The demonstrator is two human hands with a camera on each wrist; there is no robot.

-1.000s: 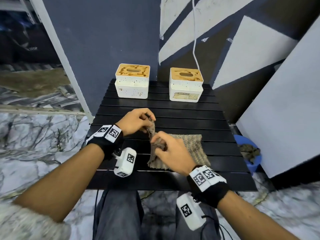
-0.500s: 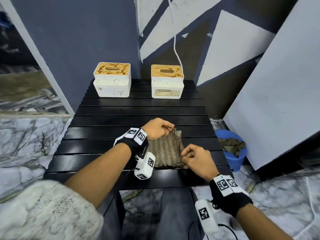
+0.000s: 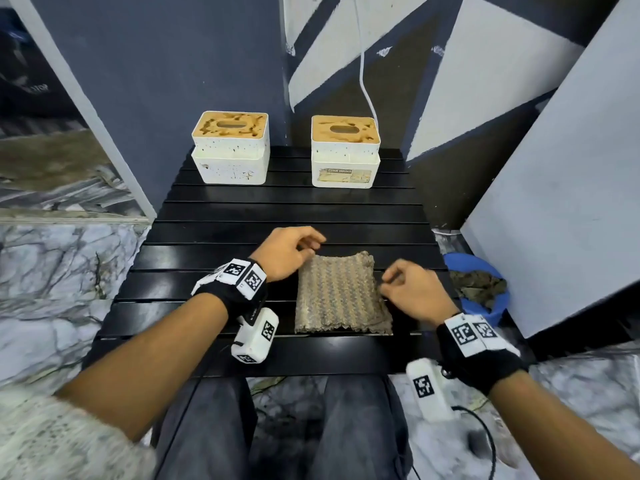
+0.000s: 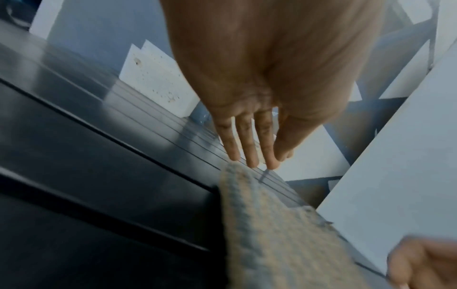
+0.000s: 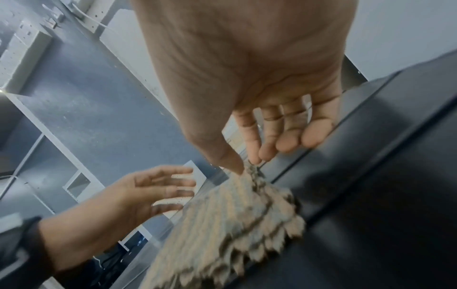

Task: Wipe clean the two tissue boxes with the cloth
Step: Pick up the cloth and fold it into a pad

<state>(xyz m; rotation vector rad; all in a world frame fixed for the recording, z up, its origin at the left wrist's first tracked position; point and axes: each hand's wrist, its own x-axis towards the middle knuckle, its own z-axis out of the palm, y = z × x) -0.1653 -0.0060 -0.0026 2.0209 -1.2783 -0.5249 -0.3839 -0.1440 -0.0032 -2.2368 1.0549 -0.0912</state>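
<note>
Folded cloth [image 3: 341, 294] now laid flat on slatted table [image 3: 284, 216]; left hand [image 3: 287, 252] released, fingers loose; right hand [image 3: 414, 294] pinched its edge. Tissue boxes [image 3: 231, 147] unwiped.

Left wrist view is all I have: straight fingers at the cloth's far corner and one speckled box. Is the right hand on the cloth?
Observer: Yes. The right hand pinches the right edge of the cloth between thumb and forefinger.
Operator: Where is the other box?
Observer: The second tissue box stands right of the first tissue box, both at the far end of the table, apart from the cloth.
Operator: Are the tops dirty?
Observer: Yes, both tan lids show dark stains.
</note>
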